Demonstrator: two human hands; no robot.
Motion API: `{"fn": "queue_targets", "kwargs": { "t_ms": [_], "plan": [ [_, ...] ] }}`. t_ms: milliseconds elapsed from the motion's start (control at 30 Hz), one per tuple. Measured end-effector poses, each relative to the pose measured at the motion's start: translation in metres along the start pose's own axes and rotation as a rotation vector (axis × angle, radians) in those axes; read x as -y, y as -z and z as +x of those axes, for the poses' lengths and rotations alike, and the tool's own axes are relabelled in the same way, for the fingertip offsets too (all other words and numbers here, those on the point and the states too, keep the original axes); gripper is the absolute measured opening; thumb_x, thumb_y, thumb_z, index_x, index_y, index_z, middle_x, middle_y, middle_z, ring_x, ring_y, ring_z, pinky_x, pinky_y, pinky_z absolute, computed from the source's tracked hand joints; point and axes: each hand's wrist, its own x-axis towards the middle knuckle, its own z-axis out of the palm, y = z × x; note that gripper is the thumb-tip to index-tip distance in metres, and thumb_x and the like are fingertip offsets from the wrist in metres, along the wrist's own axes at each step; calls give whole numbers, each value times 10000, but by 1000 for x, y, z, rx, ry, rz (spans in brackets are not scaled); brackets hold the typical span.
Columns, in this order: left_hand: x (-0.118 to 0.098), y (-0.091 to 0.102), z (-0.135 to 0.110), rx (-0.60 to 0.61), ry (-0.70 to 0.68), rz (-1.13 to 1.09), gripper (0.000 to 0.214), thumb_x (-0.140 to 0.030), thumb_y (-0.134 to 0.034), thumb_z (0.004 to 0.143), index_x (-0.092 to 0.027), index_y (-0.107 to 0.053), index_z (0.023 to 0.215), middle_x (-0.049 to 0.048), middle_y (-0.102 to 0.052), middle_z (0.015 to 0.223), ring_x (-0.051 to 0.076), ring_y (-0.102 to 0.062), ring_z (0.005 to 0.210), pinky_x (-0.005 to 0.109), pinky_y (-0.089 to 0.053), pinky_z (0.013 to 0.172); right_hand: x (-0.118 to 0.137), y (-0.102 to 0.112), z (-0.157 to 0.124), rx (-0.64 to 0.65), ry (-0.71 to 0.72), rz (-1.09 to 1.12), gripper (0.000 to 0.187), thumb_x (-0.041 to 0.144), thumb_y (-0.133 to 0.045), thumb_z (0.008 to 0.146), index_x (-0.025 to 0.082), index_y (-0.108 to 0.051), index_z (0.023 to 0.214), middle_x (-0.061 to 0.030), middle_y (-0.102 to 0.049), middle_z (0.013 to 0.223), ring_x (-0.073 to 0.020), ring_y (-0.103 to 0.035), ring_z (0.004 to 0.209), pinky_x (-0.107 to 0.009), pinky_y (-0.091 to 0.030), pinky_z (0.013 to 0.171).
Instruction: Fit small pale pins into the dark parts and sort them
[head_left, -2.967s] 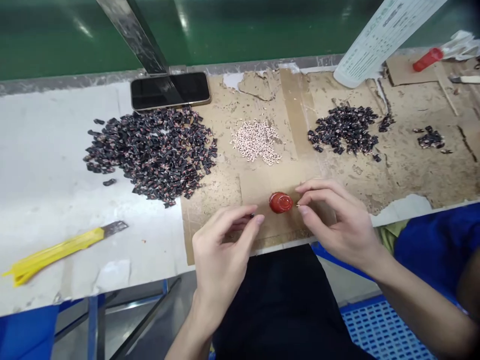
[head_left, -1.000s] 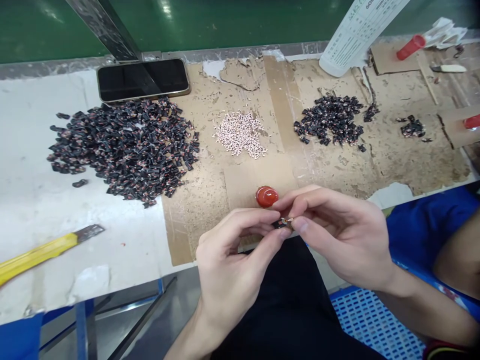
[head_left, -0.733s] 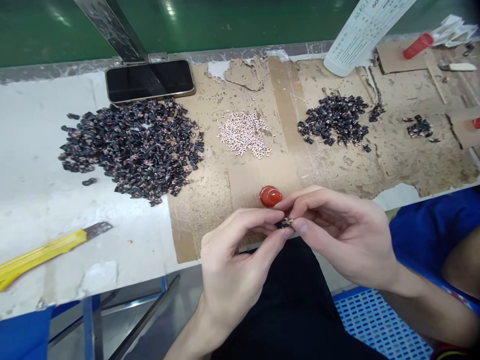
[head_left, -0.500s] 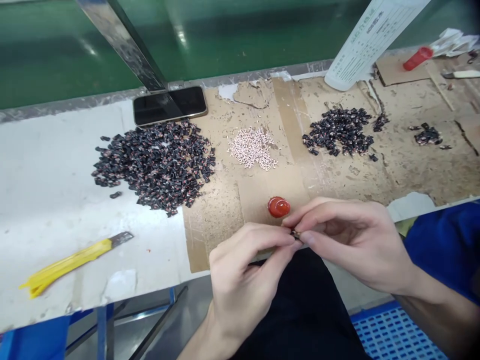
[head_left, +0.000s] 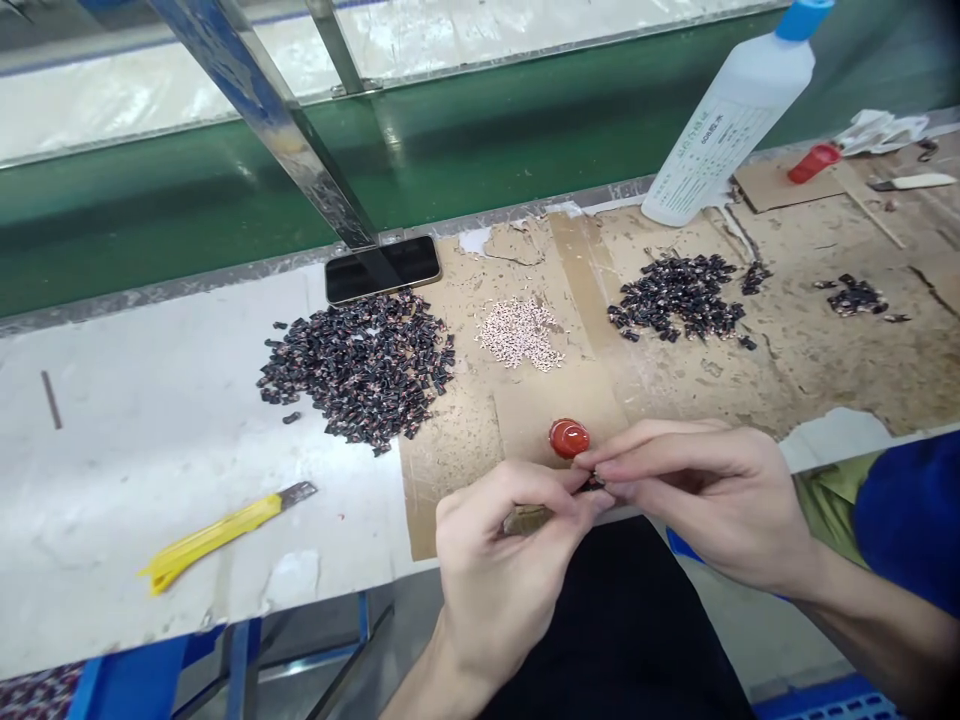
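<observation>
Left of the grip lies a yellow snap-off utility knife (head_left: 217,535); beyond it rest a black smartphone (head_left: 382,270) and a white plastic bottle with a blue cap (head_left: 724,130).

Left hand (head_left: 502,570) angled up from below; right hand (head_left: 697,505) stretched in from the side; fingertips (head_left: 606,490) pinched close together

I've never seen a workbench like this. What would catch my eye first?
Most striking is the big heap of small dark pieces on the white bench, with a pale pile to its right on torn cardboard. At the front, the left hand and right hand pinch a tiny dark piece beside a red domed object. A white bottle stands back right.
</observation>
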Motion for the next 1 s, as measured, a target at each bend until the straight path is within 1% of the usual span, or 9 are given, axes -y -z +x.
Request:
{"fn": "queue_targets", "kwargs": {
  "t_ms": [133, 267, 433, 500, 567, 667, 767, 867, 1000],
  "plan": [
    [-2, 3, 2, 19, -66, 42, 261, -43, -872, 772, -209, -671, 794, -34, -820, 843, 135, -807, 756, 179, -652, 723, 3, 1, -1, 20, -71, 15, 233, 132, -787, 864, 335, -853, 958, 7, -844, 1020, -166, -822, 891, -181, -679, 763],
    [-7, 4, 6, 77, -307, 266, 240, 5, -798, 828, -201, -714, 918, 7, -833, 904, 146, -804, 803, 213, -651, 773, 13, -8, 2, -71, -166, 57, 249, 230, -857, 806, 376, -847, 1007, 20, -848, 994, -180, -830, 835, -178, -675, 759],
    [-1, 10, 22, 144, -511, 467, 302, -59, -745, 892, -188, -712, 1163, 64, -836, 1051, 192, -789, 939, 302, -647, 858, 4, 8, 18, -159, -78, -251, 68, 364, -868, 776, 301, -860, 800, -13, -846, 847, -191, -818, 727, -206, -682, 679],
    [11, 27, 34, 106, -461, 687, 259, -197, -760, 913, -195, -728, 1170, 100, -811, 1163, 234, -765, 1051, 364, -622, 933, -14, 31, 27, -316, -17, -565, 134, 391, -841, 792, 264, -854, 833, -33, -841, 817, -205, -806, 685, -260, -682, 643],
    [26, 52, 47, -89, -281, 1037, 185, -305, -673, 972, -221, -770, 1106, 97, -802, 1167, 263, -730, 1121, 426, -573, 1012, -36, 60, 36, -436, 9, -713, 110, 301, -790, 839, 211, -843, 873, -75, -841, 833, -217, -797, 704, -314, -670, 703],
    [46, 90, 64, -178, -112, 1173, 271, -347, -620, 981, -172, -793, 1096, 168, -775, 1182, 372, -704, 1099, 546, -546, 952, -65, 100, 46, -413, 58, -886, 67, 242, -768, 817, 208, -821, 794, -104, -836, 854, -254, -778, 793, -393, -618, 810],
    [55, 112, 75, -125, -19, 1190, 286, -346, -603, 961, -186, -802, 1091, 146, -776, 1148, 368, -721, 1033, 496, -553, 876, -78, 119, 55, -345, 122, -1006, 118, 263, -725, 847, 221, -799, 766, -121, -825, 879, -274, -735, 847, -449, -550, 892],
    [55, 120, 84, -82, 28, 1142, 257, -316, -587, 942, -206, -814, 985, 115, -789, 1093, 343, -731, 1004, 457, -541, 873, -75, 107, 67, -293, 182, -1066, 201, 347, -663, 922, 209, -804, 887, -142, -792, 1003, -289, -687, 960, -480, -503, 960],
    [56, 122, 93, -95, 62, 1000, 174, -276, -638, 879, -222, -803, 881, 78, -803, 990, 311, -739, 887, 460, -534, 881, -63, 58, 89, -53, 226, -1057, 266, 401, -624, 967, 211, -794, 1044, -102, -751, 1096, -261, -659, 1027, -426, -520, 938]
  ]
}}
